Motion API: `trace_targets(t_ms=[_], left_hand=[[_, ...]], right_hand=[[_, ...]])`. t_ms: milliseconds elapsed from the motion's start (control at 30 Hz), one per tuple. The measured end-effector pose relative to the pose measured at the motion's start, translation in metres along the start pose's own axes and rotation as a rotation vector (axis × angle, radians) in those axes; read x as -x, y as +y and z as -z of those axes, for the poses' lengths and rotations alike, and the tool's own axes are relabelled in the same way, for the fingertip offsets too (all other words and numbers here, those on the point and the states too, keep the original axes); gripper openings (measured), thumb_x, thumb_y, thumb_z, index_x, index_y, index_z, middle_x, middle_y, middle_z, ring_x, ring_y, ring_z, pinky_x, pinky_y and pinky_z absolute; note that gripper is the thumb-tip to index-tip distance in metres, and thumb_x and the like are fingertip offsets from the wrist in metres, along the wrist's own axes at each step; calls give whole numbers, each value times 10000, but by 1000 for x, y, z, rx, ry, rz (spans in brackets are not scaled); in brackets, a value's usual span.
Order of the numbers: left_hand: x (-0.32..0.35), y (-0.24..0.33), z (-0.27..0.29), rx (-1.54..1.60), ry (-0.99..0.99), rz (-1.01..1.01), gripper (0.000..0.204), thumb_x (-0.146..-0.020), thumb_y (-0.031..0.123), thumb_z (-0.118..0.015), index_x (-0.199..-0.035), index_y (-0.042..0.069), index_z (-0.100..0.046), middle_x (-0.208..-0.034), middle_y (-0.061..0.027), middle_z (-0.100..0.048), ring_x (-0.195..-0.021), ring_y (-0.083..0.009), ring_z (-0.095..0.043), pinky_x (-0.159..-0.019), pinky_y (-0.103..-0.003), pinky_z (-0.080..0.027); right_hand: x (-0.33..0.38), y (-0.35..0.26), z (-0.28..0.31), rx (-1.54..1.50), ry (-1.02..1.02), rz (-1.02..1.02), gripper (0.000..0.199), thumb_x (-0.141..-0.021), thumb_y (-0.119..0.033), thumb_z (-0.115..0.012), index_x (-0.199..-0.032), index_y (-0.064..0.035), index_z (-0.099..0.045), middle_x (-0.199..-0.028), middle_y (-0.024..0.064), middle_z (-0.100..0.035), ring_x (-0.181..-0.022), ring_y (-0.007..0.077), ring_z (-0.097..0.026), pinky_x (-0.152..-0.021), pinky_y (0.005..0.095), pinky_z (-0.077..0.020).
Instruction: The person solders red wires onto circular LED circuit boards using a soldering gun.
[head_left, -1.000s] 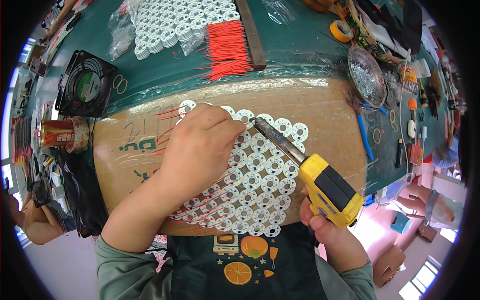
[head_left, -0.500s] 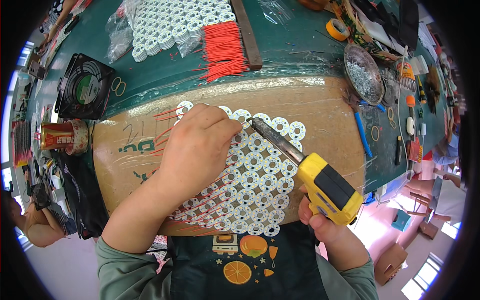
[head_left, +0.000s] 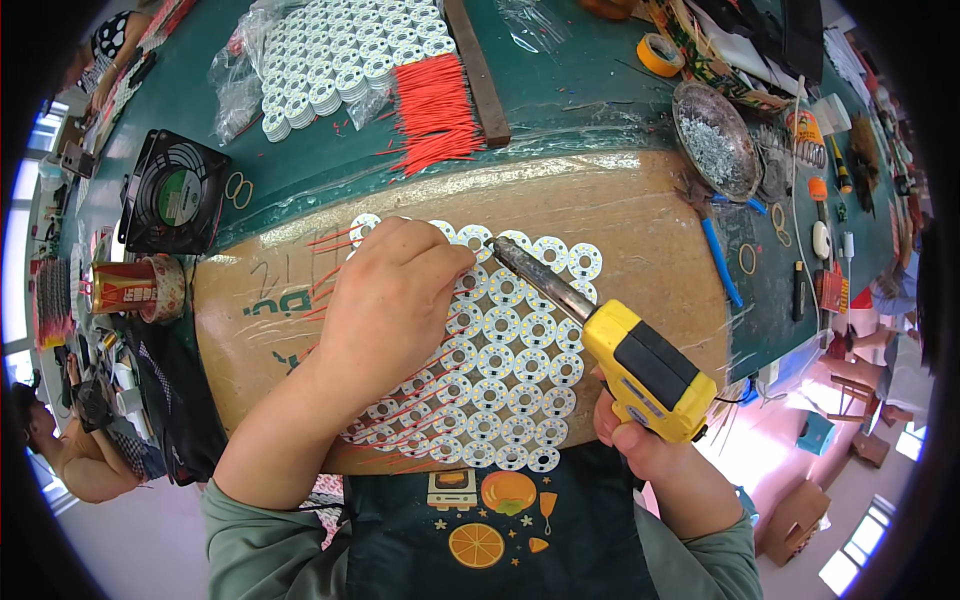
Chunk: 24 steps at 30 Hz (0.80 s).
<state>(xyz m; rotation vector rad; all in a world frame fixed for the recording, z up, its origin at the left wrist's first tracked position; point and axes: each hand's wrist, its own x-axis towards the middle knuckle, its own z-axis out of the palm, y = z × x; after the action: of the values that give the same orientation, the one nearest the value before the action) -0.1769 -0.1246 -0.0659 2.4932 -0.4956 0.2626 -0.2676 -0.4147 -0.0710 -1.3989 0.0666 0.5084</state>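
Head view — right hand [head_left: 650,450] grips yellow soldering gun [head_left: 640,365]; left hand [head_left: 395,300] curled, pressing white round boards [head_left: 505,375].

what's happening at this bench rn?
A person is soldering. The right hand grips a yellow soldering gun, its tip at the top rows of a sheet of round white LED boards. The left hand rests on the sheet, fingers near the tip. Red wires lie beyond.

A black fan [head_left: 172,195], red wires [head_left: 432,110] and a tape roll [head_left: 661,53] lie about.
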Motion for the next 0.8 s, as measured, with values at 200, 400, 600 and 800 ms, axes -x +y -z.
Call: trace_targets(t_ms=[200, 400, 600, 800], left_hand=[[0, 1, 0, -3, 3, 5, 136, -826, 37, -736, -957, 71, -750, -949, -89, -688, -920, -299, -659, -797, -405, -533], [0, 1, -1, 6, 2, 13, 132, -825, 36, -737, -952, 68, -747, -940, -90, -687, -918, -298, -658, -801, -403, -531], [0, 0, -1, 8, 10, 5, 130, -824, 35, -736, -949, 69, -748, -930, -86, -690, -906, -298, -659, -792, -402, -531], [-1, 1, 1, 4, -2, 8, 125, -832, 49, -732, -955, 67, -748, -926, -90, -697, -915, -301, -665, -796, -407, -531]], right_hand=[[-3, -2, -1, 15, -33, -34, 804, -810, -471, -858, -1335, 18, -495, -749, -5, -536, -635, 94, -495, -548, 257, -400], [-1, -1, 1, 58, -32, -35, 754, -833, -448, -840, -1312, 21, -495, -752, -2, -534, -622, 98, -494, -536, 260, -399], [-1, 4, 1, 48, -13, 4, 842, -818, -468, -852, -1368, 51, -481, -735, 1, -534, -614, 106, -501, -536, 256, -410], [-4, 1, 1, -19, 2, 70, 894, -792, -475, -873, -1403, 45, -478, -726, 22, -557, -596, 121, -522, -525, 266, -421]])
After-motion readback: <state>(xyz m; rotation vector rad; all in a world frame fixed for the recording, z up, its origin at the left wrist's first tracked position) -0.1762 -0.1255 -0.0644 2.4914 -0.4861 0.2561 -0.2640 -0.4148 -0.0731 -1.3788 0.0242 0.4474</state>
